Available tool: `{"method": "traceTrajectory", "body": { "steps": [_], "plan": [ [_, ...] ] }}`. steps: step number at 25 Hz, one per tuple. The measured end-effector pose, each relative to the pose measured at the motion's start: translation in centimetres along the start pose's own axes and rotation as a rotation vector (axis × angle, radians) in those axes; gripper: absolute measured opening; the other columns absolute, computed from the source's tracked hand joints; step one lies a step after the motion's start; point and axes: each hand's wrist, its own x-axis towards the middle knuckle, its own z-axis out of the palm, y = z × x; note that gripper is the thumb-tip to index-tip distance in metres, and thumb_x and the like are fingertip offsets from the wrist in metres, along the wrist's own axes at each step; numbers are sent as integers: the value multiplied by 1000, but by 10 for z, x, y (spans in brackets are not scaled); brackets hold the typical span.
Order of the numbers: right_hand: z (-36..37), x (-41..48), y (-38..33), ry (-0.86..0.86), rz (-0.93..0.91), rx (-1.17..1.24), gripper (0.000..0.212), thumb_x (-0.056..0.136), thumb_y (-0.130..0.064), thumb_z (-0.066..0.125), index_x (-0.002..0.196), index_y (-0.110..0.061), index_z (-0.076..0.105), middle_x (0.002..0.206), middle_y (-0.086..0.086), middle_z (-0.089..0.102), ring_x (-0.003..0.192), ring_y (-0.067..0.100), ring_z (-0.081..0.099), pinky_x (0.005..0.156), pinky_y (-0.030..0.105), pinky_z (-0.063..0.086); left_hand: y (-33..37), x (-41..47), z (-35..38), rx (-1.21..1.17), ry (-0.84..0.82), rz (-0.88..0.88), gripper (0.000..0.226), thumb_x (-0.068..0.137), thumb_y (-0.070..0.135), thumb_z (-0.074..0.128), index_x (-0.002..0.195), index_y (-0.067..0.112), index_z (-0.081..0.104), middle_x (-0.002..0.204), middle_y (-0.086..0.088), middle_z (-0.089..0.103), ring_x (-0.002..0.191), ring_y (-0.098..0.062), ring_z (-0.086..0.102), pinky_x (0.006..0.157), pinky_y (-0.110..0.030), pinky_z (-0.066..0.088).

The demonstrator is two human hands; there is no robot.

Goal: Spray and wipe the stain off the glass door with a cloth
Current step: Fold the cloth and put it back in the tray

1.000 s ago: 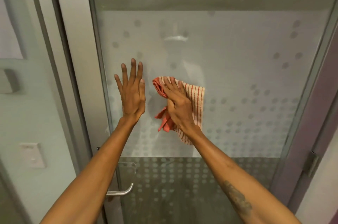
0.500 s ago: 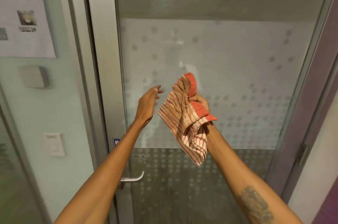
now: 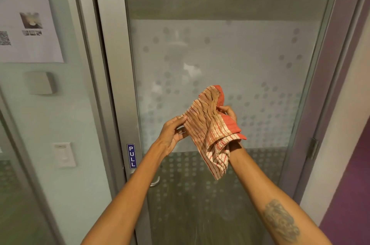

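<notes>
The glass door point(image 3: 250, 60) fills the view, with a frosted, dotted band across its middle and pale smears near the centre. A crumpled orange and cream striped cloth point(image 3: 210, 128) hangs in front of the glass, away from it. My right hand point(image 3: 229, 113) grips the cloth from behind, near its top. My left hand point(image 3: 173, 134) pinches the cloth's left edge between fingers and thumb. No spray bottle is in view.
A metal door frame point(image 3: 112, 64) with a blue PULL sign point(image 3: 131, 156) and a lever handle point(image 3: 155, 182) stands left of the glass. Further left a glass panel carries a paper notice point(image 3: 30, 14) and a wall switch point(image 3: 64, 154). A purple wall point(image 3: 350, 184) is at right.
My right hand pulled the cloth off the glass and bunched it up. My left hand left the glass, dropped and took hold of the cloth's edge. The view pulled back from the door.
</notes>
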Motion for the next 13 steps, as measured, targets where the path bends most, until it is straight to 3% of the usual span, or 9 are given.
{"method": "traceTrajectory", "body": {
  "steps": [3,4,6,8,9,11,13],
  "plan": [
    [-12,-21,-18,-92,82,24,19,98,-26,58,93,-13,71,87,2,70,87,19,67,106,33,46,9,-13,7,3,50,36,11,96,15,66,102,10,73,87,-1,78,79,-15,72,79,-35,61],
    [-15,-25,-24,-114,155,-29,23,95,-32,63,106,-13,71,97,4,71,97,23,66,113,39,40,14,-19,8,30,74,53,14,95,16,67,105,10,74,88,-1,78,79,-15,72,80,-35,61],
    [-30,-33,-40,-100,179,-211,30,94,-30,66,116,-9,70,105,10,74,105,28,67,109,46,47,21,-31,10,102,157,101,13,95,19,67,103,13,75,85,0,77,78,-15,71,79,-33,60],
    [-47,-40,-53,11,39,-395,18,95,-18,64,102,-6,75,96,12,75,93,29,70,84,38,60,26,-44,13,234,283,163,8,95,22,67,94,18,74,78,3,75,78,-17,69,72,-29,59],
    [-53,-46,-58,71,-45,-546,16,95,-15,63,93,-8,76,91,11,74,88,29,68,75,36,59,26,-50,17,319,351,199,7,94,23,68,91,19,74,77,3,74,78,-18,69,70,-29,58],
    [-63,-58,-58,143,-181,-779,14,96,-16,62,91,-13,76,92,8,73,89,26,67,77,39,56,22,-64,34,480,449,273,9,91,27,70,93,19,75,81,1,76,80,-21,72,72,-34,59],
    [-62,-81,-51,106,-328,-944,21,96,-19,63,111,-17,76,99,-10,78,95,10,73,87,34,58,13,-79,63,603,470,338,15,88,32,70,96,19,76,87,1,78,85,-23,76,79,-40,62]
  ]
}}
